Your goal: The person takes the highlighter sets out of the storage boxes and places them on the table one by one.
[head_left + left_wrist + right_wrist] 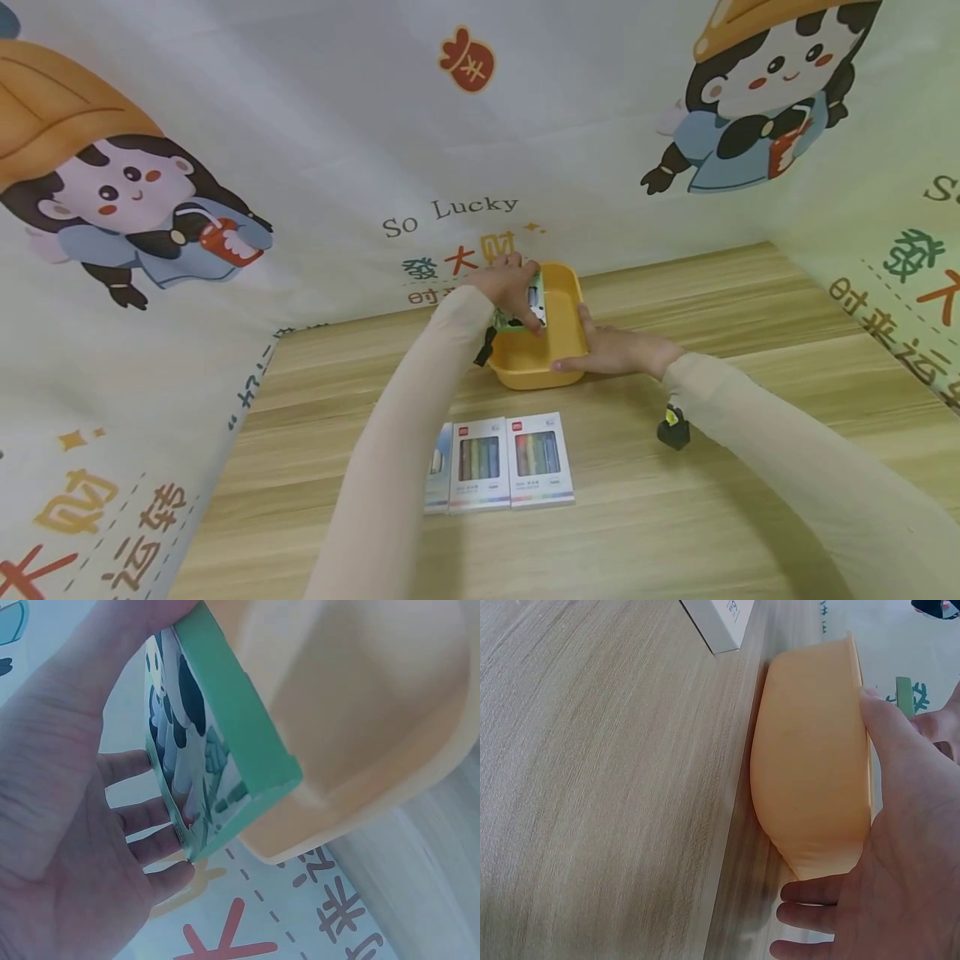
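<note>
My left hand [508, 286] holds a green panda-print box [251, 720] over the left part of a yellow plastic bin [566, 321]. A window in the box shows pale sticks inside. In the left wrist view the thumb lies along one edge of the box, and the fingertips touch the opposite edge. At the bin's right side, my right hand [617, 350] grips the wall, thumb over the rim and fingers along the outside. The right wrist view shows the bin's outer wall [810, 757] beside that thumb.
Two white boxes of coloured sticks [480, 462] [540, 458] lie side by side in front of the bin on the wood-grain table [637, 533]. A third, bluish box [437, 475] is partly behind the left sleeve. A printed cloth [337, 125] hangs behind the table.
</note>
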